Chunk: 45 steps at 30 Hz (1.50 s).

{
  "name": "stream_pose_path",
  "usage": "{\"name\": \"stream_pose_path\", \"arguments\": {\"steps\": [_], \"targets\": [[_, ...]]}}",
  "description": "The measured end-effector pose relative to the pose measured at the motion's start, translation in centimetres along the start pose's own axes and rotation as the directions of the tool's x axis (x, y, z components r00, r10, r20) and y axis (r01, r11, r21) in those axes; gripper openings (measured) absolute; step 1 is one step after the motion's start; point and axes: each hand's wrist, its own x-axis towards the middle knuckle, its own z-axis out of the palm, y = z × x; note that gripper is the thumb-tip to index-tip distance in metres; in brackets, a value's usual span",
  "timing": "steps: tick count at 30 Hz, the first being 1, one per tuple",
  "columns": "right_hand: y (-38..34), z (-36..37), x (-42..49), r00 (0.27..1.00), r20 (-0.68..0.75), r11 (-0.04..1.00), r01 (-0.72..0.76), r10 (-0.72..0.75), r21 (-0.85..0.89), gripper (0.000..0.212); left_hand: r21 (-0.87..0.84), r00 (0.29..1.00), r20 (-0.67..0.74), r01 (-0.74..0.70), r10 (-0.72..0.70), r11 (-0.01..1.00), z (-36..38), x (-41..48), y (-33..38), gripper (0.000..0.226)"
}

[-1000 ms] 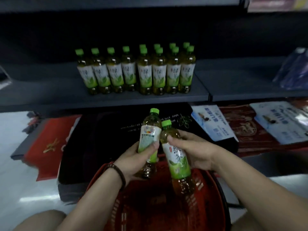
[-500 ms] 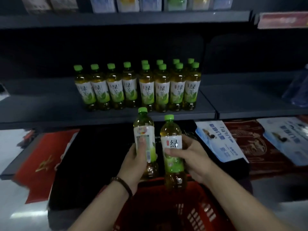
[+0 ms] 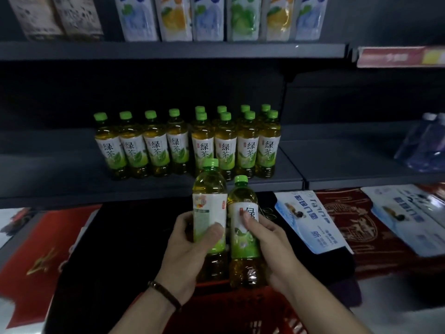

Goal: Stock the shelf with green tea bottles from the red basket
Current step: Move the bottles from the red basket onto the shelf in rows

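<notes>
My left hand (image 3: 186, 247) grips an upright green tea bottle (image 3: 209, 203) with its back label toward me. My right hand (image 3: 272, 247) grips a second green tea bottle (image 3: 243, 208), label facing me, touching the first. Both bottles are held above the red basket (image 3: 231, 309), whose rim shows at the bottom. On the dark middle shelf (image 3: 72, 182) stand several green tea bottles (image 3: 187, 143): a single row on the left, a double row on the right. The held bottles are just in front of and below that shelf's edge.
The upper shelf (image 3: 168, 50) holds several drink pouches (image 3: 216, 18). A bluish wrapped pack (image 3: 423, 143) sits on the right shelf section. Below lie blue-white packages (image 3: 310, 220), red patterned items (image 3: 361, 227) and a red flat item (image 3: 45, 251) at left.
Both hands have lifted the two bottles up from the basket toward the middle shelf and set them upright. My view has tilted up, bringing the upper shelf into sight.
</notes>
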Motion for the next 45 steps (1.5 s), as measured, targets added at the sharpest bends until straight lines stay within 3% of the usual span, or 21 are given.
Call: {"name": "stream_pose_path", "arguments": {"steps": [3,7,13,16,20,24,27,32,38,45], "targets": [[0.1,0.4,0.1,0.999,-0.023,0.999,0.045,-0.045,0.01,0.038,-0.066,1.0,0.022,-0.016,0.017,0.998,-0.7,-0.3,1.0,0.054],[0.2,0.6,0.1,0.998,-0.008,0.998,0.07,-0.07,-0.005,0.037,-0.103,1.0,-0.005,0.005,-0.006,0.995,-1.4,0.0,1.1,0.05],[0.3,1.2,-0.3,0.997,0.048,0.998,0.057,-0.057,0.007,0.03,0.029,0.993,-0.106,-0.05,0.053,0.998,-1.6,-0.4,0.4,0.049],[0.6,1.2,-0.2,0.997,0.068,0.999,0.038,-0.037,-0.012,0.033,0.033,0.997,-0.069,-0.041,0.043,0.999,-1.9,-0.8,0.4,0.054],[1.1,0.8,0.1,0.995,0.086,0.992,0.063,-0.054,-0.108,0.059,0.111,0.997,-0.023,-0.067,0.07,0.992,-2.4,-1.0,0.5,0.037],[1.2,0.9,-0.2,0.99,0.114,0.982,0.106,-0.089,-0.154,0.049,0.184,0.993,0.029,-0.119,0.116,0.976,-2.7,-1.4,0.5,0.026],[1.2,1.1,-0.9,0.986,0.109,0.977,0.142,-0.125,-0.16,0.039,0.154,0.99,0.024,-0.138,0.136,0.978,-3.0,-1.6,0.4,0.027],[0.5,1.8,-1.6,0.981,0.128,0.964,0.172,-0.149,-0.2,0.033,0.107,0.987,-0.025,-0.152,0.156,0.982,-3.5,-1.5,1.5,0.061],[-0.7,4.2,1.6,0.962,0.157,0.898,0.265,-0.222,-0.35,0.044,0.156,0.982,0.068,-0.187,0.178,0.97,-6.0,1.3,4.6,0.037],[-1.6,9.5,9.0,0.938,0.143,0.746,0.338,-0.315,-0.574,0.052,0.206,0.973,0.038,-0.229,0.226,0.951,-9.9,8.9,7.0,0.028]]}}
